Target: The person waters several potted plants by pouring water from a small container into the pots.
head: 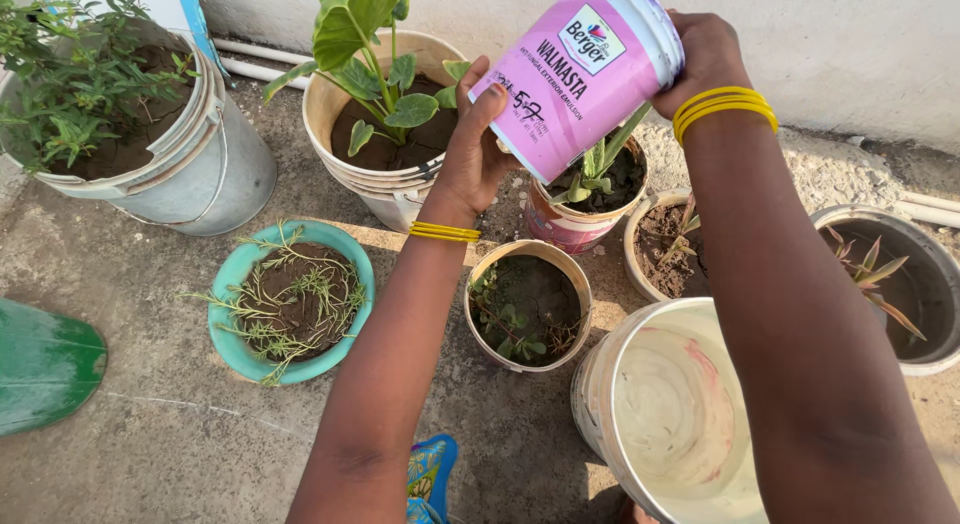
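Hands up on the pink-labelled bucket (580, 69) — I've got it tilted over the small pink pot (578, 224) with the spiky plant. My left hand (472, 149) is spread open, palm and fingers pressed to the bucket's lower end, thumb up along its side. My right hand (708, 54) wraps the bucket's upper end, fingers curled behind it. Yellow bangles on both wrists. Just below sits a cream pot (528, 304) of dark soil, a teal pot (290, 302) off to its left, and a large white bucket (672, 414) near my right forearm.
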